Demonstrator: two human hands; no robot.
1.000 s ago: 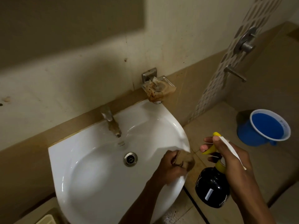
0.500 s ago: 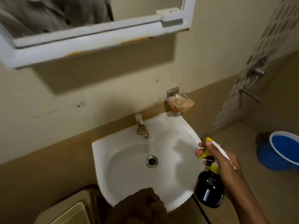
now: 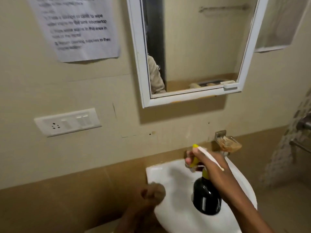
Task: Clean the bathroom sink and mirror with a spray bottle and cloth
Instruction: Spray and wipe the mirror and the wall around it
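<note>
The right hand (image 3: 211,163) sits in the lower right of the frame, raised in front of the white sink (image 3: 161,175). Its fingers curl around the neck of the spray bottle (image 3: 206,199), with a fingertip on the yellow trigger and the white nozzle head lying across the back of the hand. The bottle's dark, rounded body hangs below the hand, over the basin, with its yellow tip aimed toward the upper left of the frame.

The left hand (image 3: 151,194) is low at the bottom centre, at the sink's left edge. It is blurred, but it appears bunched into a fist around a brownish cloth (image 3: 159,188); how much cloth it has hold of I cannot tell.

The mirror (image 3: 198,47) fills the upper centre, set in a white frame and tilted in this view. Its glass reflects a pale wall, a rail and part of a light sleeve at its left edge.

A printed paper notice (image 3: 75,27) is stuck to the wall at upper left. Below it, at middle left, is a white switch panel (image 3: 67,121) with a socket. A clear soap dish (image 3: 228,144) on a metal bracket is fixed to the wall just behind the right hand, above the sink's back corner.
</note>
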